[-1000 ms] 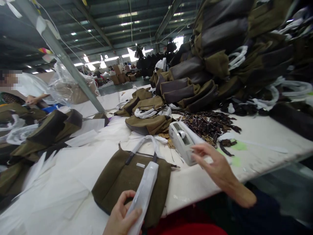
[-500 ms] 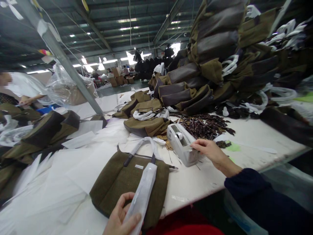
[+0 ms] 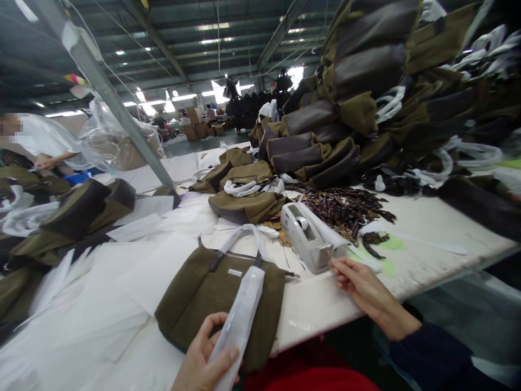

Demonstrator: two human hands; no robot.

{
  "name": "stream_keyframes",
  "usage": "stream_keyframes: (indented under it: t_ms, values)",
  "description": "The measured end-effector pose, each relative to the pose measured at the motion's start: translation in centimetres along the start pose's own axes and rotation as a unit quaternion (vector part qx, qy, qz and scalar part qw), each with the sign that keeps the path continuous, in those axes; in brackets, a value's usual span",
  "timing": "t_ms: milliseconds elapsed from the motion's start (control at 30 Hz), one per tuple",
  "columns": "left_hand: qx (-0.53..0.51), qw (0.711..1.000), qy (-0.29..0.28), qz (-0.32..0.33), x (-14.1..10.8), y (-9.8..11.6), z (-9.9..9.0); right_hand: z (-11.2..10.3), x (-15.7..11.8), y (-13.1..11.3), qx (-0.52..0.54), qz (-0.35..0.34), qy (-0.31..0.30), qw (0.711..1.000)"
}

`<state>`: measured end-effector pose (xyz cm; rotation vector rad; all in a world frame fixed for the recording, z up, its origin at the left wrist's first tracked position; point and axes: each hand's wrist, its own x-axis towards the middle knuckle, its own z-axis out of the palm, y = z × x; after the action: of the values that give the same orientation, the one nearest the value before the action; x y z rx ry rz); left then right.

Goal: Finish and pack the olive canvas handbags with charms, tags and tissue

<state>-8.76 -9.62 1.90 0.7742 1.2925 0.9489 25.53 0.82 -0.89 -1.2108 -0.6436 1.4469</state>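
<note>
An olive bag (image 3: pixel 191 293) with a zipped top lies on the white table in front of me. One of its handles, wrapped in white film (image 3: pixel 240 309), points toward me, and my left hand (image 3: pixel 209 353) grips that wrapped part. The other wrapped handle rests beyond the bag's top edge. To the right stands a grey tape dispenser (image 3: pixel 307 239). My right hand (image 3: pixel 354 277) is at the dispenser's near end, thumb and fingertips pinched together; whether a strip of tape is between them is too small to tell.
Stacked white sheets (image 3: pixel 81 304) cover the left of the table (image 3: pixel 301 309). Behind the dispenser lies a heap of dark straps (image 3: pixel 345 212). Olive bags (image 3: pixel 301 146) pile high at the back right. A slanted metal post (image 3: pixel 118 103) and a person (image 3: pixel 44 141) are at left.
My right hand has moved right and slightly toward me, from the dispenser's top to just off its near end. My left hand keeps its grip; the view has shifted a little.
</note>
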Motion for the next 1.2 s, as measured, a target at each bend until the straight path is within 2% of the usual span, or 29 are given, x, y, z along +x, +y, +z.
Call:
stream_keyframes:
  t_ms: [100, 167, 233, 333, 367, 433, 500, 567, 733, 1200]
  values:
    - [-0.008, 1.0, -0.001, 0.004, -0.3, 0.2, 0.1, 0.5, -0.3, 1.1, 0.046, 0.054, -0.002, 0.997]
    - [-0.012, 1.0, -0.003, 0.008, -0.4, 0.2, 0.0, 1.8, -1.7, 1.7, 0.058, 0.097, -0.036, 0.993]
    - [-0.019, 1.0, -0.01, 0.007, -0.4, 0.2, -0.1, 4.1, -3.8, 2.0, 0.048, 0.13, -0.114, 0.984]
    - [-0.023, 0.999, -0.02, 0.011, -0.3, 0.1, -0.2, 8.9, -6.9, 2.3, 0.004, 0.15, -0.266, 0.952]
    - [-0.024, 0.999, -0.023, 0.015, -0.3, 0.0, -0.3, 10.5, -7.7, 2.6, -0.015, 0.15, -0.3, 0.942]
    - [-0.028, 0.999, -0.03, 0.026, -0.2, -0.1, -0.3, 13.1, -8.5, 3.2, -0.06, 0.148, -0.333, 0.929]
    - [-0.031, 0.998, -0.035, 0.034, -0.3, -0.2, -0.4, 14.6, -8.7, 4.0, -0.113, 0.146, -0.339, 0.922]
    - [-0.032, 0.998, -0.035, 0.036, -0.4, -0.2, -0.4, 15.1, -8.6, 4.8, -0.158, 0.144, -0.333, 0.918]
    - [-0.029, 0.998, -0.032, 0.035, -0.6, 0.0, -0.4, 14.9, -8.4, 6.2, -0.213, 0.138, -0.305, 0.918]
    - [-0.07, 0.996, -0.025, 0.044, -1.0, 0.5, -0.2, 14.9, -8.2, 6.5, -0.252, 0.13, -0.313, 0.906]
